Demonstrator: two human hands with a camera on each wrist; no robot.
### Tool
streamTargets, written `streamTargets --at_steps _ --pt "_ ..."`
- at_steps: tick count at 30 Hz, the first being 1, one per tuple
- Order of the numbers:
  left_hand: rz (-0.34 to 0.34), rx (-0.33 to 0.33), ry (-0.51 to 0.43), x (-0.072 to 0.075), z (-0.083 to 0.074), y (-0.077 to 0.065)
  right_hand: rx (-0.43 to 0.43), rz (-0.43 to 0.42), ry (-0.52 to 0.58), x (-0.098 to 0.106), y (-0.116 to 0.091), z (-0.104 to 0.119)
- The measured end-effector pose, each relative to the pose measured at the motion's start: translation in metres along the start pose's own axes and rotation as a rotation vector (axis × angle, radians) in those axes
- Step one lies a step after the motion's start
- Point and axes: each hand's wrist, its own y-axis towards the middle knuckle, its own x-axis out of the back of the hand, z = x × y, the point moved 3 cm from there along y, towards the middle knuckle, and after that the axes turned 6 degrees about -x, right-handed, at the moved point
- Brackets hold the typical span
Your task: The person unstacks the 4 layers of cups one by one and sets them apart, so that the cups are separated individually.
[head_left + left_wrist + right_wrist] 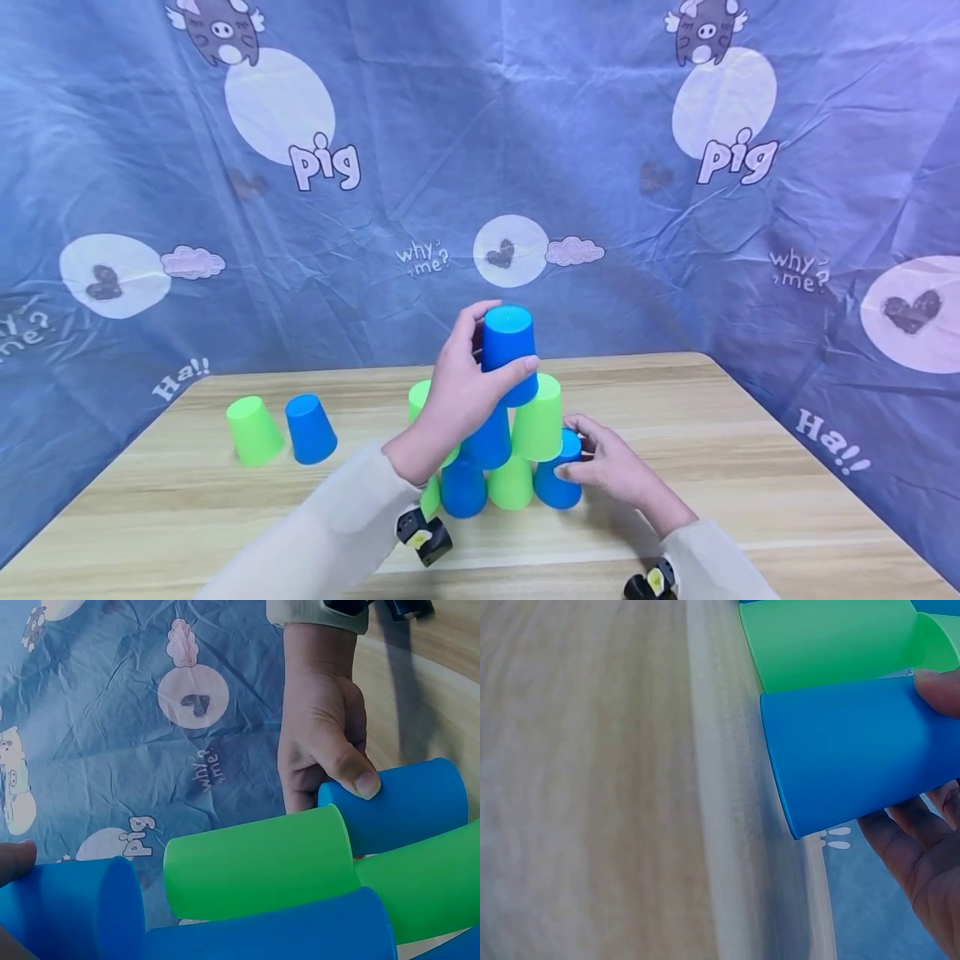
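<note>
My left hand (pixel 461 387) grips an upside-down blue cup (pixel 510 337), thumb across its near side, high over a stack of upside-down cups. In the left wrist view the open rim of this held cup (pixel 71 911) shows at lower left. Below it in the second row are a blue cup (pixel 489 439) and a green cup (pixel 540 425). My right hand (pixel 615 468) holds the blue cup (pixel 555 487) at the right end of the bottom row, thumb and fingers on opposite sides. A green cup (pixel 511 485) and another blue cup (pixel 462 492) stand beside it. My left forearm partly hides the stack's left side.
Off to the left on the wooden table (pixel 360 517) stand a separate green cup (pixel 255 432) and blue cup (pixel 311 429), both upside down. A blue printed cloth (pixel 420 167) hangs behind the table and along its sides.
</note>
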Motion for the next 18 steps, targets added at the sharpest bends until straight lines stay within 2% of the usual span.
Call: streamTargets --at_steps 10,15,18 --pt "-0.109 -0.053 -0.046 0.018 0.003 -0.009 0.010 -0.011 -0.011 -0.001 0.000 0.000" --pt "-0.168 -0.059 -0.059 0.032 0.005 -0.014 0.026 -0.023 -0.017 -0.001 0.001 -0.002" --pt "-0.196 -0.037 -0.060 0.041 0.006 -0.017 0.031 -0.032 -0.019 -0.001 0.001 -0.003"
